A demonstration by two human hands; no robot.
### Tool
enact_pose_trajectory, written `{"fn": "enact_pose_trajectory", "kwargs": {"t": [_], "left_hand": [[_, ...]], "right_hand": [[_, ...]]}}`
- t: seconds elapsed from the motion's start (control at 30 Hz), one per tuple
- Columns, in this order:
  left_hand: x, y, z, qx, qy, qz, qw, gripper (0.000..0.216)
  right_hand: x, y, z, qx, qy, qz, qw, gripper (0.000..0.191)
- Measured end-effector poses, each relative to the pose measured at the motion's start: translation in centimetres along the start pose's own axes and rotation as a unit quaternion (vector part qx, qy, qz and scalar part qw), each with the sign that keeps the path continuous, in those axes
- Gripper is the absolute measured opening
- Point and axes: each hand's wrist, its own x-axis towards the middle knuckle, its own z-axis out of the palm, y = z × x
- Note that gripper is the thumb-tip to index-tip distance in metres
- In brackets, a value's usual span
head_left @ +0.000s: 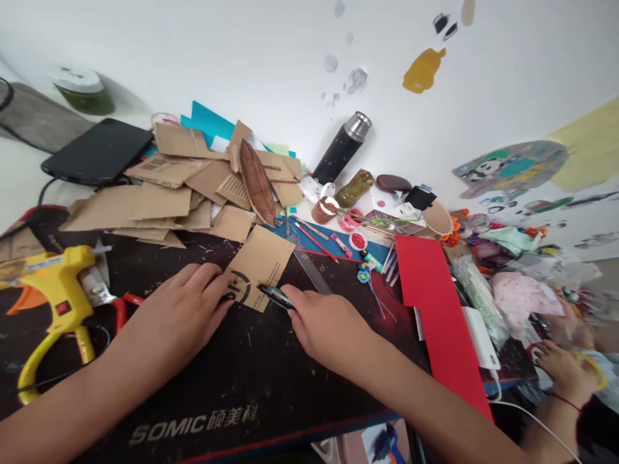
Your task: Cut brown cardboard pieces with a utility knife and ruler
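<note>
A piece of brown cardboard (264,254) with a black printed ring and small print lies on the dark desk mat, between my hands. My left hand (191,306) is closed at its left edge, fingertips pinching the cardboard by the print. In my right hand (322,322) is a slim dark pen (275,295), gripped between thumb and fingers, its tip over the right part of the cardboard. Just beyond my right hand, a metal ruler (312,270) lies flat, partly hidden by the hand.
A yellow hot glue gun (62,303) stands at the left. Stacked cardboard scraps (145,203) and a black thermos (341,148) are behind. Red card (435,303) lies to the right, where another person's hand (565,370) shows. Pencils and small craft items lie beyond the ruler.
</note>
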Motion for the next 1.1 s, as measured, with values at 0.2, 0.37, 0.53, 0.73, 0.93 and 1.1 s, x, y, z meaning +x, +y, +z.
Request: {"fn": "enact_pose_trajectory", "kwargs": {"t": [0.2,0.37,0.53,0.73,0.93,1.1], "left_hand": [[0.9,2.2,0.4,-0.018,-0.029,-0.011,0.999,0.034],[1.2,4.4,1.1,-0.048,-0.017,0.009,0.999,0.03],[2.1,3.7,0.8,-0.054,-0.003,0.03,0.998,0.028],[2.3,3.3,1.4,-0.061,0.001,0.038,0.997,0.029],[2.0,3.7,1.9,-0.05,0.002,0.027,0.998,0.032],[1.9,3.7,2.1,-0.021,0.0,0.041,0.999,0.034]], "right_hand": [[-0.5,1.3,0.4,0.002,0.021,-0.002,1.0,0.044],[-1.0,2.2,1.0,0.003,0.036,0.003,0.999,0.046],[-0.9,2.3,1.2,0.0,0.042,-0.004,0.999,0.049],[-1.2,2.6,1.4,0.012,0.059,-0.004,0.998,0.047],[-1.7,2.5,1.2,0.034,0.055,0.01,0.998,0.046],[-1.7,2.2,1.5,0.038,0.048,0.014,0.998,0.047]]}}
